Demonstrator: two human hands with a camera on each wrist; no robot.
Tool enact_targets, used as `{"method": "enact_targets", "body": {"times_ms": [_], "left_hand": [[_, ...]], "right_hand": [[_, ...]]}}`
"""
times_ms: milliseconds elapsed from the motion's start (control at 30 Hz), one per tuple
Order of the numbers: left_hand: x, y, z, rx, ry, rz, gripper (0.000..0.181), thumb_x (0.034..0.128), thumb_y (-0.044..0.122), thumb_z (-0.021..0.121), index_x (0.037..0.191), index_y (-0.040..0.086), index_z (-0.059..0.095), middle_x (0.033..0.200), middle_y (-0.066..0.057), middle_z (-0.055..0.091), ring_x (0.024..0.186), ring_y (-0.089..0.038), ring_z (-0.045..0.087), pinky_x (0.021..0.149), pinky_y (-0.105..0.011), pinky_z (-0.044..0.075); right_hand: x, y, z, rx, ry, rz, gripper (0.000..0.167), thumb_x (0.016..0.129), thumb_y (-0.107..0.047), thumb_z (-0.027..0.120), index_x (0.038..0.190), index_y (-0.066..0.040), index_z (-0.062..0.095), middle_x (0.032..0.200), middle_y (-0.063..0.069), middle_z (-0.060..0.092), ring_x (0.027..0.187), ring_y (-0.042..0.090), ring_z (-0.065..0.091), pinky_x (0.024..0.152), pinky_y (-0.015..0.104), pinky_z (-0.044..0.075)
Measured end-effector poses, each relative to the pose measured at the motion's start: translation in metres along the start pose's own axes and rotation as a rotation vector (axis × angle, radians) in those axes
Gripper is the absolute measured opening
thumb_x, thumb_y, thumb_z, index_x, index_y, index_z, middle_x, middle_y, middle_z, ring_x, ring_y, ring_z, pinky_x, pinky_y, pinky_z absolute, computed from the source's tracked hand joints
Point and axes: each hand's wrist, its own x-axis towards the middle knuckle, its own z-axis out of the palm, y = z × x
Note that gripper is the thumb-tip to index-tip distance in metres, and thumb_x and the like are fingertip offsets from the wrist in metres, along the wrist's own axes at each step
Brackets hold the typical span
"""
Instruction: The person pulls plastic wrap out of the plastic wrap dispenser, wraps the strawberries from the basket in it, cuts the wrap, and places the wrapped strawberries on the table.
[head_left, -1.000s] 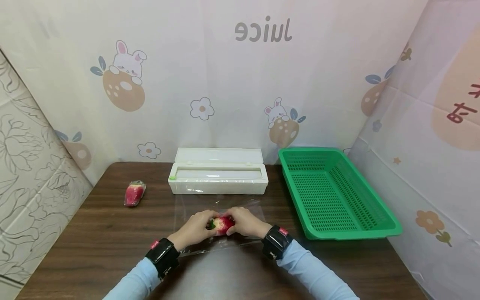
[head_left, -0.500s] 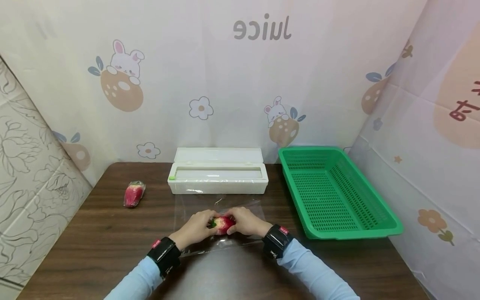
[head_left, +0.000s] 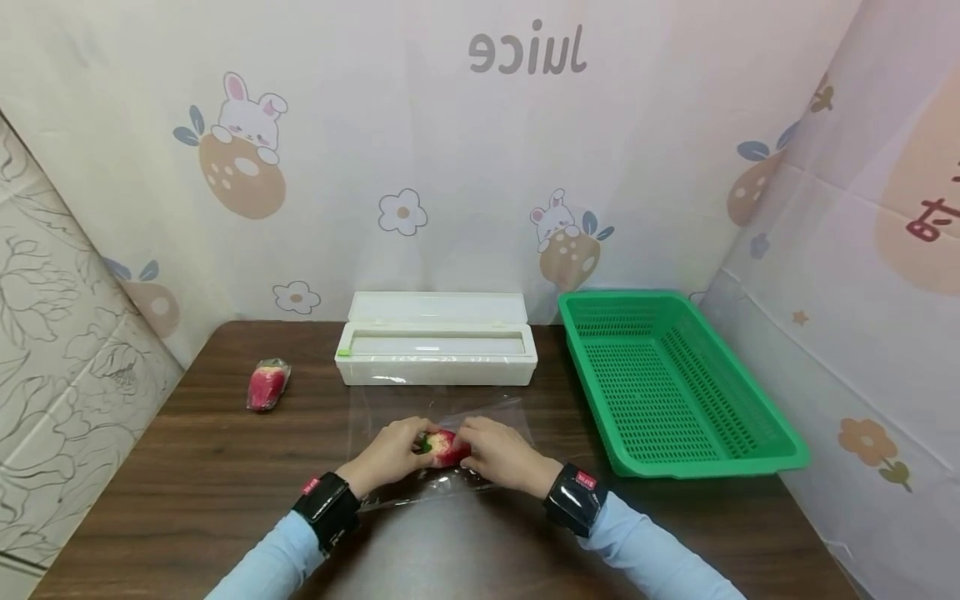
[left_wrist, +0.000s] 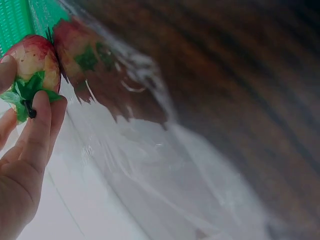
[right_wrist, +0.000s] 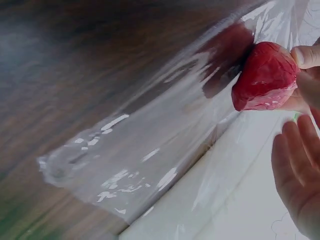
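Note:
A strawberry (head_left: 444,448) with a red tip, pale yellow shoulder and green leaves lies sideways on a sheet of clear cling film (head_left: 378,408), mid-table. My left hand (head_left: 386,457) holds its leafy end between thumb and fingers; the leaves (left_wrist: 26,92) show in the left wrist view. Beside the red end is my right hand (head_left: 501,454). Seen from the right wrist, that hand's fingers (right_wrist: 292,155) are fairly straight and apart from the red tip (right_wrist: 265,77). Behind the film stands a white cling film dispenser (head_left: 438,371), its lid raised.
To the left lies another strawberry (head_left: 267,385) wrapped in film. A green plastic basket (head_left: 600,425) stands at the right of the brown wooden table (head_left: 187,500). Printed cloth (head_left: 480,167) hangs behind the table.
My right hand has let go of the strawberry's red end and shifted slightly right, its fingers loosening. The left hand keeps its hold in the same place.

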Motion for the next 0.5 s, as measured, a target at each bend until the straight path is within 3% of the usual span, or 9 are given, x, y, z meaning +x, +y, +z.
{"method": "enact_targets", "body": {"times_ms": [300,500], "left_hand": [[-0.001,0.003,-0.002,-0.013,-0.009,0.006,0.037,0.0783,0.021,0.072,0.110,0.007,0.061,0.107,-0.007,0.063,0.090,-0.016,0.059,0.075,-0.035,0.050],[-0.001,0.004,-0.003,-0.015,-0.006,-0.005,0.037,0.0780,0.020,0.072,0.111,0.007,0.061,0.108,-0.007,0.063,0.090,-0.017,0.060,0.075,-0.035,0.051]], "right_hand": [[-0.012,0.001,0.009,-0.040,-0.198,-0.059,0.020,0.077,-0.028,0.073,0.092,-0.017,0.068,0.085,-0.009,0.058,0.076,0.003,0.052,0.067,0.020,0.046],[-0.015,0.000,0.016,-0.098,-0.225,-0.095,0.016,0.077,-0.031,0.073,0.089,-0.021,0.069,0.080,-0.011,0.055,0.074,0.002,0.052,0.063,0.018,0.044]]}}
